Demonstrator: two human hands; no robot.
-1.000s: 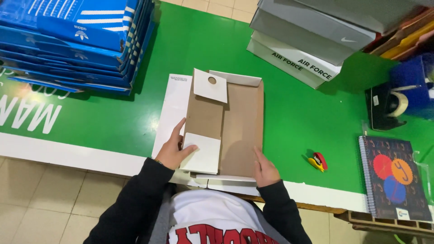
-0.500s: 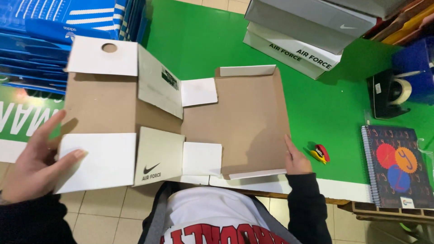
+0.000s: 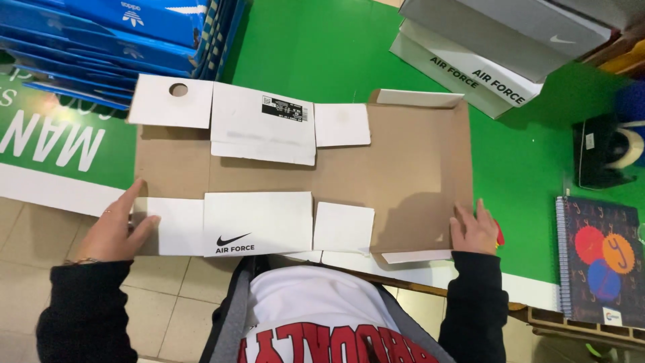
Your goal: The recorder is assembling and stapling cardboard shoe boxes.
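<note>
Both hands lay open and flat, left hand on one end and right hand on the other, pinning one unfolded shoebox blank across the green table beside two box stacks.

We cannot see all of the blue box stack; the top and left edges cut it off. The grey boxes run out at the top too. The tape holder and the notebook go past the right edge. A small red thing peeks out behind the right hand (we cannot tell what it is). The flat cardboard box hides the table's near edge. The label is too small to read.
</note>
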